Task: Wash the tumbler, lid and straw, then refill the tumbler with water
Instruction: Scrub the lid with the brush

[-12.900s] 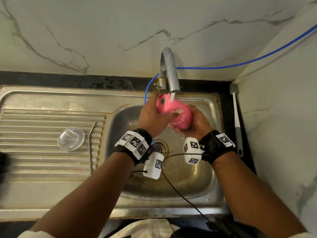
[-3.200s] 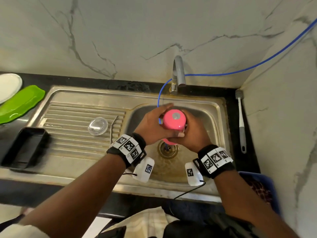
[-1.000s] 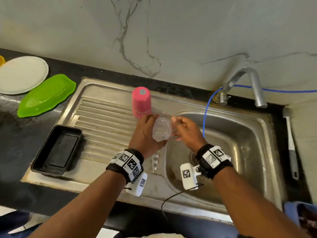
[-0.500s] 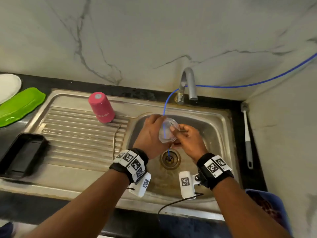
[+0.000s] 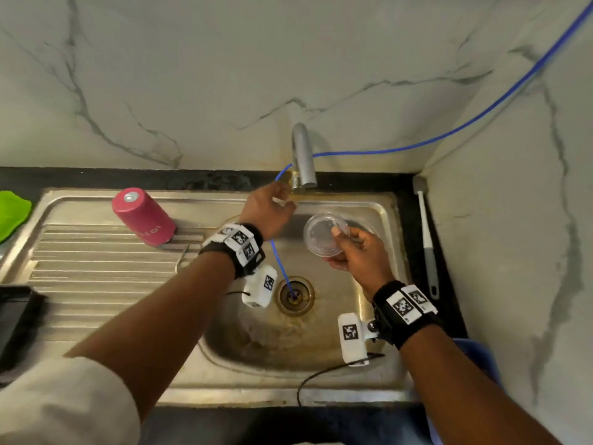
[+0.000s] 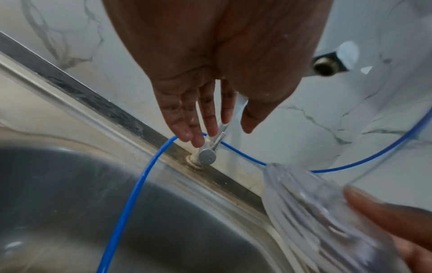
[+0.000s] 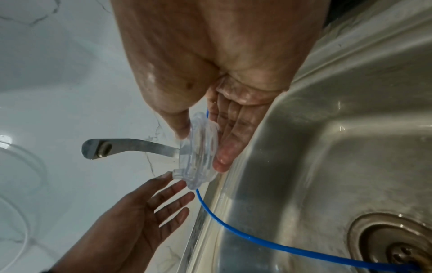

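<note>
The pink tumbler (image 5: 144, 216) stands upside down on the drainboard (image 5: 96, 284), left of the basin. My right hand (image 5: 337, 248) pinches the clear lid (image 5: 326, 234) between thumb and fingers (image 7: 222, 147) and holds it over the sink basin, below the tap spout (image 7: 121, 148). No water stream shows. My left hand (image 5: 284, 200) reaches to the tap's base with straight, wet fingers (image 6: 187, 127) at the small lever (image 6: 211, 147). It holds nothing. A thin metal straw (image 5: 182, 255) lies on the drainboard by the basin edge.
A blue hose (image 5: 279, 261) runs from the wall down into the drain (image 5: 294, 295). A long-handled brush (image 5: 425, 232) lies on the right counter strip. A green plate (image 5: 12, 210) and a black tray (image 5: 16, 316) sit at the left, a blue bin (image 5: 478, 358) at the lower right.
The tumbler was set upside down on the drainboard and both hands took up the lid. Since half a second ago my left hand has let go of it and moved to the tap.
</note>
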A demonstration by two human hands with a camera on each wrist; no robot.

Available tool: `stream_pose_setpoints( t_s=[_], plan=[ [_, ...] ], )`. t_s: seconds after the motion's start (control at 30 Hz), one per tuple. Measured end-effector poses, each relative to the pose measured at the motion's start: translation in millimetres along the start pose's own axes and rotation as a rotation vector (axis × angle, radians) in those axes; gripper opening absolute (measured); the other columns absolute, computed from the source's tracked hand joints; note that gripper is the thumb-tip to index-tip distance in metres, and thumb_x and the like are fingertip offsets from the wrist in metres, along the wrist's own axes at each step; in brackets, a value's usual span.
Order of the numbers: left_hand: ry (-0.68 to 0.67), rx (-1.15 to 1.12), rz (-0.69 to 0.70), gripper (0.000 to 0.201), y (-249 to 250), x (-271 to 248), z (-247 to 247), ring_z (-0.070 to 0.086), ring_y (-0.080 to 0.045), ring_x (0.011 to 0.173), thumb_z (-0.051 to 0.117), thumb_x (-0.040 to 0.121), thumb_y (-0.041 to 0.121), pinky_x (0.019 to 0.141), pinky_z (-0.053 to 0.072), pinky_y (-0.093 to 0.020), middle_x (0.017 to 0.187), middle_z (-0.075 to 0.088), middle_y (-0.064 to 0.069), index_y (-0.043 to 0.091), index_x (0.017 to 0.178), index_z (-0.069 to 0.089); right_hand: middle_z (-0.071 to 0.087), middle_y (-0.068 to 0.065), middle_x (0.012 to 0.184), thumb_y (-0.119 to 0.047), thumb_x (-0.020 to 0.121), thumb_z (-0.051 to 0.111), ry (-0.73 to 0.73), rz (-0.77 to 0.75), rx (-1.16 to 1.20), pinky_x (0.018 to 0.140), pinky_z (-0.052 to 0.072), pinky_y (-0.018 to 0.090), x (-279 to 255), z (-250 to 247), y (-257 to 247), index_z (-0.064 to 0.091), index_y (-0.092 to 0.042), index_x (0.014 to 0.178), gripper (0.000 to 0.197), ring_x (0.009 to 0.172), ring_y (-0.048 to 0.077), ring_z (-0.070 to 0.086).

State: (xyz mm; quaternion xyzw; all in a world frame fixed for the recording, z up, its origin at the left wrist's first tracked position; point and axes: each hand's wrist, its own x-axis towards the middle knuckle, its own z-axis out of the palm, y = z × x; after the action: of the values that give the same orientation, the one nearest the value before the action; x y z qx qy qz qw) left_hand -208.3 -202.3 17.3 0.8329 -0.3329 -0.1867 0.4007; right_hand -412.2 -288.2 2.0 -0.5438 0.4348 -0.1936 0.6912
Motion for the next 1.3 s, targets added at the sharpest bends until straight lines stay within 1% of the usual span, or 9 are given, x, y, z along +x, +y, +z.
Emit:
stream_pose_setpoints(
  t_s=[0.13,0.23,0.37,0.5,0.67,0.83,1.07,1.2,1.3],
  plan=[
    [0.012,0.111,0.013,0.036,2,31,18,0.060,-0.038,0.115,0.071,0.094,0.019,0.094,0.043,-0.035,0.118,0.070,-0.021,0.003,0.127,0.068,0.077,0.009,0.105,-0.029,0.098,0.076,0.044,-0.010,-0.051,0.066,0.065,0.032,2,-7,-4,0.069,-0.008,0.118,0.030,0.091,0.022,0.078],
    [-0.037,0.177,0.008,0.029,4,52,28,0.062,-0.041,0.107,0.066,0.096,0.027,0.085,0.044,-0.037,0.111,0.069,-0.022,0.007,0.117,0.070,0.078,0.006,0.102,-0.029,0.097,0.077,0.063,-0.012,-0.051,0.067,0.065,0.032,6,-10,-6,0.066,-0.011,0.119,0.031,0.086,0.019,0.079],
    [-0.013,0.226,0.018,0.017,7,67,27,0.067,-0.042,0.092,0.061,0.098,0.018,0.072,0.038,-0.030,0.097,0.074,-0.023,0.006,0.098,0.073,0.078,0.011,0.105,-0.032,0.097,0.077,0.051,-0.005,-0.063,0.069,0.065,0.033,8,-7,4,0.063,-0.012,0.124,0.037,0.085,0.023,0.080],
    [0.002,0.166,0.033,0.017,3,67,26,0.068,-0.035,0.086,0.059,0.096,0.010,0.072,0.040,-0.028,0.095,0.076,-0.019,0.005,0.100,0.075,0.079,0.013,0.101,-0.033,0.095,0.078,0.081,0.023,-0.039,0.070,0.066,0.036,8,3,15,0.063,-0.013,0.123,0.038,0.081,0.026,0.080],
    [-0.012,0.060,-0.028,0.019,-10,69,22,0.071,-0.018,0.095,0.064,0.095,0.015,0.081,0.045,-0.017,0.093,0.072,0.006,0.018,0.107,0.079,0.079,0.012,0.097,-0.029,0.096,0.077,0.096,0.016,-0.022,0.066,0.065,0.034,9,15,21,0.062,-0.012,0.121,0.034,0.080,0.027,0.080],
    [-0.057,-0.004,-0.066,0.028,-12,61,21,0.065,-0.010,0.096,0.058,0.101,0.017,0.082,0.040,-0.004,0.104,0.072,0.007,0.015,0.123,0.074,0.079,0.007,0.099,-0.032,0.098,0.075,0.088,0.008,-0.022,0.066,0.064,0.033,14,20,19,0.062,-0.013,0.120,0.032,0.082,0.026,0.080],
    [-0.169,-0.021,-0.051,0.036,-13,52,15,0.060,-0.014,0.106,0.057,0.104,0.029,0.095,0.044,-0.027,0.121,0.068,0.003,0.017,0.137,0.061,0.076,0.012,0.114,-0.037,0.098,0.073,0.088,0.031,0.010,0.067,0.063,0.032,28,28,22,0.065,-0.014,0.122,0.034,0.093,0.029,0.079],
    [-0.302,-0.218,-0.201,0.038,-22,30,16,0.073,-0.032,0.092,0.058,0.098,0.058,0.092,0.058,-0.052,0.095,0.073,-0.001,0.022,0.104,0.070,0.078,0.016,0.109,-0.040,0.104,0.065,0.048,0.070,0.082,0.069,0.063,0.034,32,37,21,0.066,-0.015,0.120,0.029,0.088,0.033,0.080],
    [-0.390,-0.425,-0.243,0.035,-21,4,15,0.074,-0.023,0.081,0.060,0.105,0.043,0.085,0.062,-0.043,0.084,0.077,-0.007,0.012,0.098,0.075,0.079,0.017,0.107,-0.044,0.107,0.058,0.028,0.097,0.108,0.069,0.063,0.035,31,43,19,0.067,-0.011,0.121,0.037,0.087,0.034,0.080]
  ],
)
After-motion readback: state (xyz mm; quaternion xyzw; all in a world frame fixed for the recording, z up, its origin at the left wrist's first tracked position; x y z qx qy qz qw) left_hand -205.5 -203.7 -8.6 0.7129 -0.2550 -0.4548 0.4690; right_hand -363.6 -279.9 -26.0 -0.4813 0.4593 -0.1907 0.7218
